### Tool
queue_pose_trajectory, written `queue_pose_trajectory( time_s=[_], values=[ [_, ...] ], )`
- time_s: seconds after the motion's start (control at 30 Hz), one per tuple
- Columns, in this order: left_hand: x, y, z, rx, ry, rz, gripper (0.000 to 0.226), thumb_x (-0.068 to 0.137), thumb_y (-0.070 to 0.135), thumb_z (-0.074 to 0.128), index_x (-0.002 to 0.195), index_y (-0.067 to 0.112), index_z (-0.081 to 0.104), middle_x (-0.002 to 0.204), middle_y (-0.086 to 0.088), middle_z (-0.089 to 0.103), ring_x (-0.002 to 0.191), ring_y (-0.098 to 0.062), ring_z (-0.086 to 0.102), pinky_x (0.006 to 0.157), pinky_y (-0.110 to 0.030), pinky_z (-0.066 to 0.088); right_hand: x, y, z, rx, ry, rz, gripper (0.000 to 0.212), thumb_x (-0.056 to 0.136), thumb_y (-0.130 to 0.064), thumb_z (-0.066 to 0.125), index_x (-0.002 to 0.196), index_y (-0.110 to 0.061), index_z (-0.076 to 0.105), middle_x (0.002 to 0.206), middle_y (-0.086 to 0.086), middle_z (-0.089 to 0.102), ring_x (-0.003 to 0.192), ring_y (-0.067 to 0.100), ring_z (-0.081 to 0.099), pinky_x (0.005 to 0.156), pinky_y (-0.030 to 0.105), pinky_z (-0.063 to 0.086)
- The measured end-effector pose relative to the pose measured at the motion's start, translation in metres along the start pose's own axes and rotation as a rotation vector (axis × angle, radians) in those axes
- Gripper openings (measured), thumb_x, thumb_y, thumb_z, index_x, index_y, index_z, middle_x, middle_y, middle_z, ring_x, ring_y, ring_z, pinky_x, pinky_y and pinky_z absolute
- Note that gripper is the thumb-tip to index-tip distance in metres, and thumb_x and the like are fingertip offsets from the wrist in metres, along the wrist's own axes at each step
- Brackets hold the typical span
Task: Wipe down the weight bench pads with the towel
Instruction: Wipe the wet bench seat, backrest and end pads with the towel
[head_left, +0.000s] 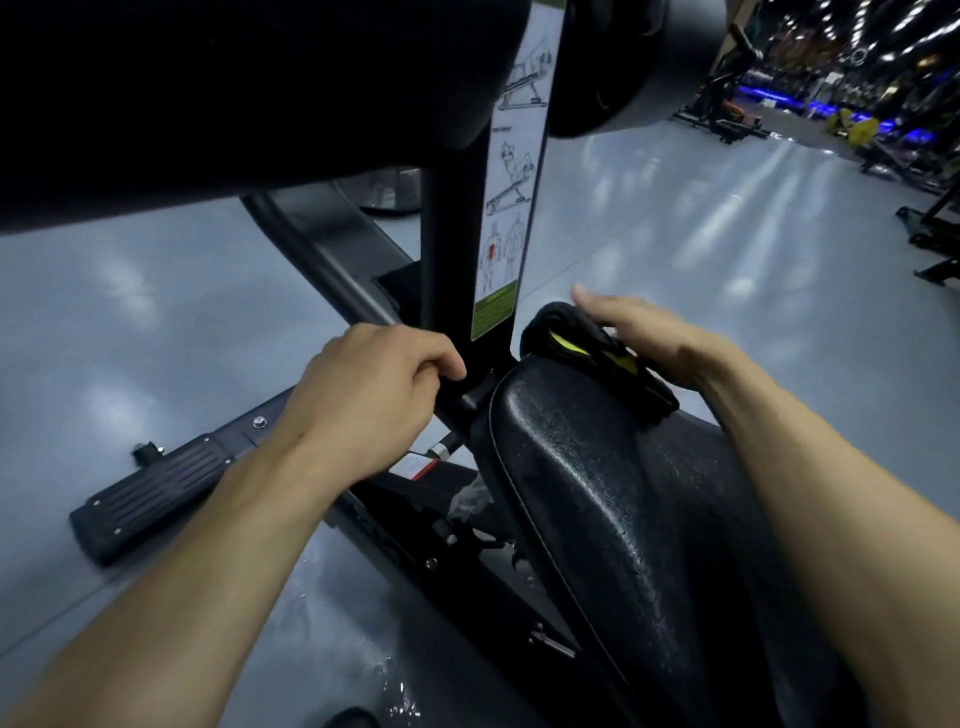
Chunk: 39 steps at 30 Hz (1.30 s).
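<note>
The black bench pad (597, 493) runs from lower right up to the middle, glistening with wet drops. At its far end lies a dark towel (587, 353) with yellow-green stripes. My right hand (649, 338) presses on the towel with fingers laid flat over it. My left hand (374, 395) curls its fingers round a black bar of the bench frame (467, 400) just left of the pad's tip. Dark roller pads (260, 93) fill the top of the view.
An upright black post (452, 234) carries a white exercise-diagram sticker (511, 197). A ribbed black footplate (156, 493) lies on the grey floor (727, 234) at left. Other gym machines and yellow weight plates (862, 130) stand far right. Water spots mark the floor near the bench base.
</note>
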<state>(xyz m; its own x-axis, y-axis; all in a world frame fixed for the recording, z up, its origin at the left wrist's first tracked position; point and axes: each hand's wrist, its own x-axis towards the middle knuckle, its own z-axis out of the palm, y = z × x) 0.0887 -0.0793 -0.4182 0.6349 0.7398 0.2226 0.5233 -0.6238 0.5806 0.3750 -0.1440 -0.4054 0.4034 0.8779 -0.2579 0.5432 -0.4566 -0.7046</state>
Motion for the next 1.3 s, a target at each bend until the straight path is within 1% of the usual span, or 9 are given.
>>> queue_pose_trajectory(
  time_s=[0.1, 0.3, 0.43, 0.6, 0.7, 0.83, 0.93, 1.07, 1.3],
  values=[
    [-0.001, -0.005, -0.004, 0.0, -0.009, -0.008, 0.035, 0.096, 0.016, 0.049, 0.099, 0.041, 0.073, 0.069, 0.02, 0.066, 0.071, -0.006, 0.064, 0.076, -0.034, 0.053, 0.008, -0.016, 0.012, -0.255, 0.043, 0.072, 0.066, 0.086, -0.079, 0.049, 0.122, -0.027, 0.066, 0.122, -0.004, 0.064, 0.111, 0.02, 0.062, 0.094, 0.034, 0.046],
    [-0.004, -0.004, -0.008, -0.007, -0.012, 0.008, 0.036, 0.096, 0.016, 0.046, 0.102, 0.04, 0.073, 0.08, 0.02, 0.068, 0.081, -0.008, 0.065, 0.081, -0.033, 0.052, 0.002, -0.029, 0.019, -0.256, 0.007, 0.221, 0.076, 0.071, -0.085, 0.055, 0.105, -0.02, 0.074, 0.105, 0.004, 0.073, 0.088, 0.025, 0.073, 0.088, 0.04, 0.059],
    [-0.003, 0.001, -0.005, -0.024, -0.013, 0.017, 0.035, 0.096, 0.015, 0.047, 0.1, 0.039, 0.073, 0.061, 0.022, 0.053, 0.064, -0.004, 0.055, 0.071, -0.03, 0.045, -0.004, -0.028, 0.031, -0.357, 0.118, -0.021, 0.054, 0.084, -0.075, 0.051, 0.101, -0.028, 0.072, 0.109, -0.002, 0.069, 0.095, 0.017, 0.063, 0.08, 0.032, 0.044],
    [0.007, 0.014, 0.001, -0.05, 0.078, 0.03, 0.032, 0.094, 0.018, 0.049, 0.097, 0.04, 0.073, 0.073, 0.018, 0.062, 0.08, -0.016, 0.062, 0.078, -0.037, 0.053, -0.002, -0.035, 0.057, -0.76, 0.236, -0.313, 0.059, 0.079, -0.077, 0.035, 0.083, -0.024, 0.062, 0.085, 0.004, 0.063, 0.084, 0.027, 0.052, 0.072, 0.036, 0.036],
    [0.009, 0.019, 0.0, -0.111, 0.186, 0.02, 0.031, 0.092, 0.017, 0.05, 0.093, 0.036, 0.074, 0.073, 0.018, 0.064, 0.077, -0.014, 0.063, 0.077, -0.038, 0.055, 0.006, -0.033, 0.05, -0.582, 0.217, -0.292, 0.05, 0.091, -0.066, 0.048, 0.081, -0.02, 0.062, 0.084, 0.005, 0.062, 0.089, 0.029, 0.055, 0.073, 0.036, 0.037],
    [0.002, 0.022, -0.005, -0.14, 0.323, 0.033, 0.029, 0.09, 0.015, 0.051, 0.09, 0.033, 0.074, 0.079, 0.015, 0.067, 0.079, -0.014, 0.066, 0.076, -0.04, 0.055, -0.003, -0.029, 0.058, -0.574, 0.234, -0.345, 0.033, 0.087, -0.071, 0.046, 0.067, -0.045, 0.051, 0.086, -0.001, 0.061, 0.091, 0.026, 0.054, 0.073, 0.036, 0.037],
    [-0.003, 0.025, -0.006, -0.14, 0.358, 0.043, 0.03, 0.09, 0.014, 0.051, 0.088, 0.032, 0.075, 0.074, 0.017, 0.063, 0.078, -0.014, 0.065, 0.075, -0.04, 0.055, -0.015, -0.024, 0.067, -0.564, 0.292, -0.379, 0.039, 0.08, -0.077, 0.038, 0.073, -0.043, 0.055, 0.085, -0.005, 0.059, 0.095, 0.025, 0.055, 0.077, 0.039, 0.042],
    [0.002, 0.026, -0.002, -0.146, 0.372, 0.046, 0.03, 0.09, 0.014, 0.05, 0.086, 0.031, 0.074, 0.07, 0.022, 0.06, 0.078, -0.012, 0.067, 0.074, -0.039, 0.055, -0.041, -0.026, 0.086, -0.575, 0.325, -0.547, 0.057, 0.077, -0.076, 0.042, 0.108, -0.035, 0.067, 0.099, -0.013, 0.06, 0.109, 0.018, 0.052, 0.095, 0.045, 0.042],
    [0.015, 0.025, 0.007, -0.135, 0.401, 0.031, 0.03, 0.089, 0.014, 0.051, 0.087, 0.032, 0.075, 0.071, 0.02, 0.06, 0.069, -0.009, 0.058, 0.072, -0.034, 0.052, -0.025, -0.035, 0.076, -0.489, 0.197, -0.568, 0.06, 0.075, -0.08, 0.041, 0.099, -0.034, 0.071, 0.098, -0.012, 0.065, 0.103, 0.014, 0.057, 0.095, 0.047, 0.046]
  ],
)
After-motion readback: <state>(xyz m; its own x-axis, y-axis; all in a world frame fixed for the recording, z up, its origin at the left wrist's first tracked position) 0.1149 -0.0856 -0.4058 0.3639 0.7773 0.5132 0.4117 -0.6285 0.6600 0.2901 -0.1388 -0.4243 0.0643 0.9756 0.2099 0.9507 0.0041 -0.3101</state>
